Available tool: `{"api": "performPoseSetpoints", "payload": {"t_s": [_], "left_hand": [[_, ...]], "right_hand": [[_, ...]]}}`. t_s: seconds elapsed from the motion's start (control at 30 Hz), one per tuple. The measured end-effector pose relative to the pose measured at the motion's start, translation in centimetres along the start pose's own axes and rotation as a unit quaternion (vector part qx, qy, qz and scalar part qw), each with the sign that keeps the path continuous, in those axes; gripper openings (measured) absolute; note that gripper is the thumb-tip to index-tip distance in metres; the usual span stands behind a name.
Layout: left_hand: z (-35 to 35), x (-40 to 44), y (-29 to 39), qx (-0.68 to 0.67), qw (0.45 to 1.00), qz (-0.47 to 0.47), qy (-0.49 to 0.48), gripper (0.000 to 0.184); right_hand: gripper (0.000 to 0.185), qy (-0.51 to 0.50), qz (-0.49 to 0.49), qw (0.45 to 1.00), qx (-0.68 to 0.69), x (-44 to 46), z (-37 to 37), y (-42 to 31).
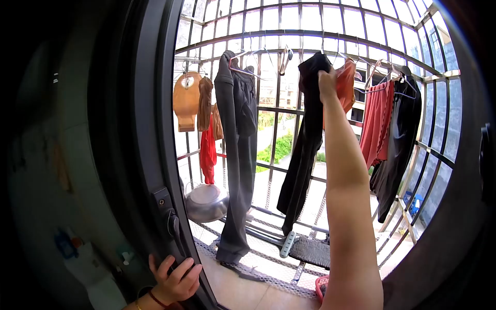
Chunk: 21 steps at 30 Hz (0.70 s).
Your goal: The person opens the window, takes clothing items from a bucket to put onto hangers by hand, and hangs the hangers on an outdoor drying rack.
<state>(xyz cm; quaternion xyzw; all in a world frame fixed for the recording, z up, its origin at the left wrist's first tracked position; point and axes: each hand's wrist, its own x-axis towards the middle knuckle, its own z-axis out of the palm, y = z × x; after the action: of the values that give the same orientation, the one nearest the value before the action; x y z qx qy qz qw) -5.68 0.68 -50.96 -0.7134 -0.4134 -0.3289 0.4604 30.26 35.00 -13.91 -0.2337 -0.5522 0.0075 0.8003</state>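
We have the black pants (310, 124) up high, near the middle of the long bar (268, 33). Our right hand (327, 85) is shut tight on the cloth by their top. We can't tell if a hanger holds them too. Our left hand (175, 281) is open, with bent fingers on the low part of the door frame (147, 103).

It looks like the gray pants (235, 155) are all set on a hanger, near the bar's left end. The orange cloth (345, 85), pink cloth (377, 119) and dark clothes (403, 139) look set too, toward the right end. So only the black pants look left to let go of.

We see open room between the gray pants and the black pants. It is tight on the other side, where the orange cloth is right beside our hand. The window bars (276, 132) stand behind, and the door frame's edge is at our left.
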Motion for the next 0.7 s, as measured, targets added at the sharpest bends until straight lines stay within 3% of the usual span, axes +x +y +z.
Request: {"api": "performPoseSetpoints", "payload": {"t_s": [0.1, 0.17, 0.23, 0.33, 0.37, 0.43, 0.5, 0.57, 0.63, 0.7], "left_hand": [[-0.3, 0.2, -0.1, 0.003, 1.000, 0.002, 0.004, 0.022], [-0.2, 0.2, -0.1, 0.006, 1.000, 0.005, 0.012, 0.022], [-0.2, 0.3, 0.0, 0.000, 1.000, 0.002, 0.012, 0.020], [-0.3, 0.0, -0.3, -0.011, 1.000, 0.007, 0.014, 0.018], [-0.1, -0.2, -0.3, -0.016, 1.000, 0.010, 0.014, 0.017], [0.0, 0.2, -0.3, -0.027, 0.999, 0.006, 0.031, 0.016], [-0.2, 0.3, -0.4, -0.028, 0.999, 0.015, 0.008, 0.022], [-0.1, 0.6, -0.3, -0.013, 0.999, 0.010, 0.029, 0.016], [0.0, 0.5, -0.2, -0.016, 0.999, 0.008, 0.031, 0.017], [0.4, 0.2, -0.4, -0.011, 0.999, 0.033, 0.036, 0.023]], "right_hand": [[0.049, -0.046, 0.013, 0.992, -0.115, -4.2, 1.1, -0.7], [0.061, -0.071, -0.084, 0.969, -0.222, -7.4, 0.6, -2.0], [0.052, -0.066, -0.219, 0.930, -0.289, -9.9, -1.0, -3.4], [0.019, -0.161, -0.075, 0.975, -0.134, -13.1, -5.2, -9.8], [0.017, -0.156, -0.049, 0.985, -0.048, -12.4, -6.3, -9.1], [0.019, -0.221, 0.124, 0.967, 0.032, -11.9, -8.3, -7.9], [0.020, -0.239, 0.166, 0.957, 0.012, -14.2, -10.3, -3.0], [0.018, -0.268, 0.191, 0.937, -0.120, -18.3, -12.1, -1.0], [0.022, -0.290, 0.281, 0.909, -0.105, -21.5, -13.8, -0.1], [0.024, -0.248, 0.315, 0.914, -0.062, -21.7, -14.4, -0.5]]}}
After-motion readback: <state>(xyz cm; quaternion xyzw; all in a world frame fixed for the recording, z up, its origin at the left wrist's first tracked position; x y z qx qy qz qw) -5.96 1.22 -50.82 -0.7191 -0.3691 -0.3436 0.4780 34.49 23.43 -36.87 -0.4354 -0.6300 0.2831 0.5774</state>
